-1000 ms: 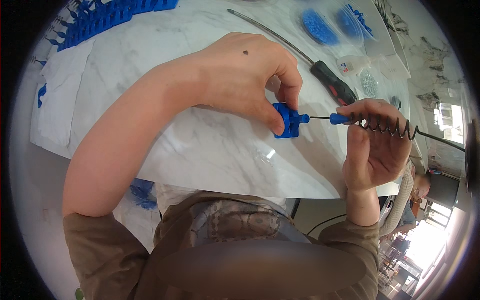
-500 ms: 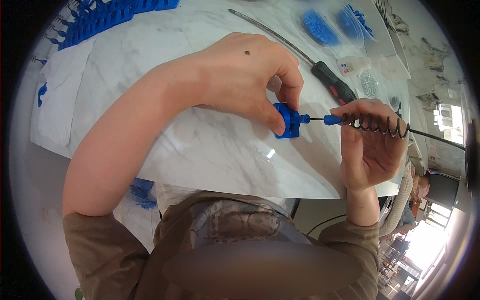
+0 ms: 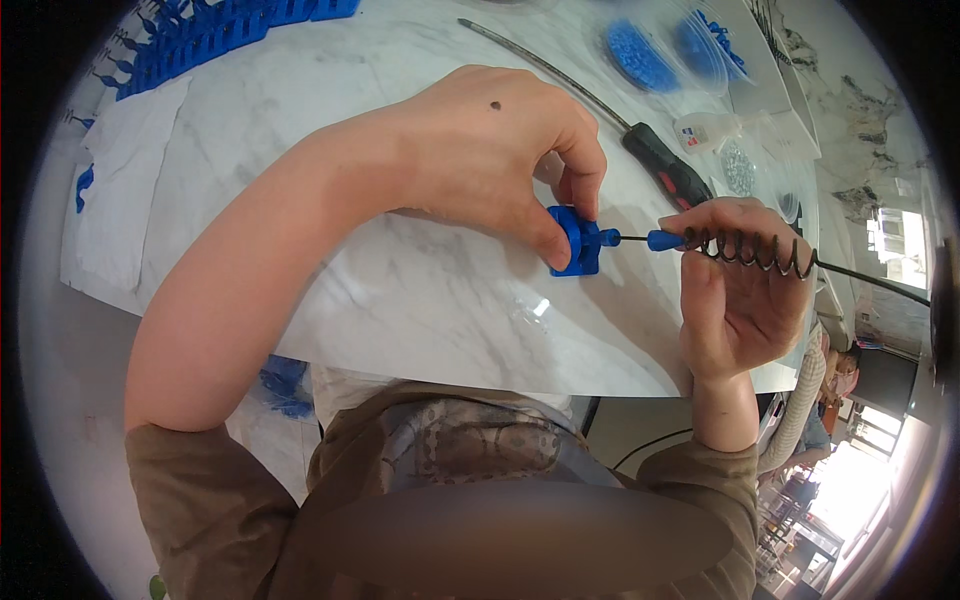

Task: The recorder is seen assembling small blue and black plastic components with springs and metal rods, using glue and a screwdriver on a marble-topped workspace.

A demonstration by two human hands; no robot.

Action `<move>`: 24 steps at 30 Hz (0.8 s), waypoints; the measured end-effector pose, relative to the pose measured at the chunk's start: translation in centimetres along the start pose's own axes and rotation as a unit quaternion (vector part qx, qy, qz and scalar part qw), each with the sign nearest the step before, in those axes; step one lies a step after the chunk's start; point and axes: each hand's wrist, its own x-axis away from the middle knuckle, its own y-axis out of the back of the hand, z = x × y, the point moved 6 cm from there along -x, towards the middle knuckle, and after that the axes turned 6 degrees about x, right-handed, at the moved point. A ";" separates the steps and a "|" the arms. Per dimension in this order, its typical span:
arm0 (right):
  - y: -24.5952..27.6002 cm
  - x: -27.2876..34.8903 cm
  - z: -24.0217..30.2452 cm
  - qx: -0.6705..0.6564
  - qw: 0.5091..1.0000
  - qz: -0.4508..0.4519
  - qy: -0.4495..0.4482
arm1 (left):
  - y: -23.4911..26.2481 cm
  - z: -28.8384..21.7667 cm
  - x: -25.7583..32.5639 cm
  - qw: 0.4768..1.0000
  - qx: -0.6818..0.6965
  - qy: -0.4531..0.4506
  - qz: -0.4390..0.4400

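Two hands over marble table [image 3: 400, 300], left hand [image 3: 490, 150] pinched blue block [image 3: 575, 240], right hand [image 3: 745, 290] gripped spring rod [image 3: 750, 252], screwdriver [image 3: 665, 172] beyond.

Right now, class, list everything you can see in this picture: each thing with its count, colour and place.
Small plastic block: one, blue, pinched in the left hand over the table.
Thin rod: one, dark, with a blue sleeve and a coiled spring, held in the right hand, pointing at the block.
Screwdriver: one, black and red handle, long shaft, behind the hands.
Clear bags of blue parts: at least two, far edge.
Rows of blue parts: several, far left.
Small bottle: one, clear, right of the screwdriver.
Table: one, white marble.
Left hand: fingers on block.
Right hand: around spring.
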 end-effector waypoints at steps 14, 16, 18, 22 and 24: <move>-0.3 -0.4 -0.1 0.012 1.000 0.016 0.012 | 0.0 -0.1 0.0 1.000 -0.003 -0.006 -0.004; -0.4 -0.6 0.0 -0.009 1.000 0.010 -0.013 | 0.0 -0.2 0.0 1.000 -0.006 0.000 0.001; -0.4 -0.5 -0.2 -0.010 1.000 0.002 -0.017 | -0.1 0.1 -0.1 1.000 0.000 -0.008 -0.002; -0.6 -0.6 0.3 0.035 0.995 0.090 0.007 | 0.1 -0.1 0.0 1.000 -0.006 -0.008 -0.003; -0.6 -0.3 0.1 0.021 0.997 0.076 0.007 | 0.1 0.0 -0.1 1.000 -0.006 -0.011 -0.004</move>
